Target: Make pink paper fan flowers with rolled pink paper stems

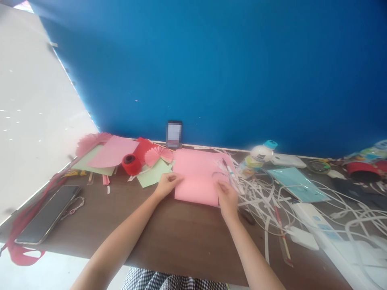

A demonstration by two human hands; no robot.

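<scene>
A sheet of pink paper (pixel 196 161) lies on the dark brown table, its near part bent over into a flap with a rounded crease. My left hand (pixel 167 185) pinches the left edge of the paper between thumb and fingers. On the opposite side, my right hand (pixel 228 198) is closed on the right edge near the flap. A pen (pixel 229 171) and thin white paper strips (pixel 266 197) lie by the sheet's right side. Close to my left hand sit a light green paper (pixel 152 175) and a pink pleated paper fan (pixel 159 155).
A red ribbon roll (pixel 131 164), more papers (pixel 115 151) and a large phone (pixel 50 213) occupy the left. A small phone (pixel 174 134) leans on the blue partition (pixel 211 72). Rightward stand a bottle (pixel 256 159), tangled white cables (pixel 356 213) and a power strip (pixel 316 217).
</scene>
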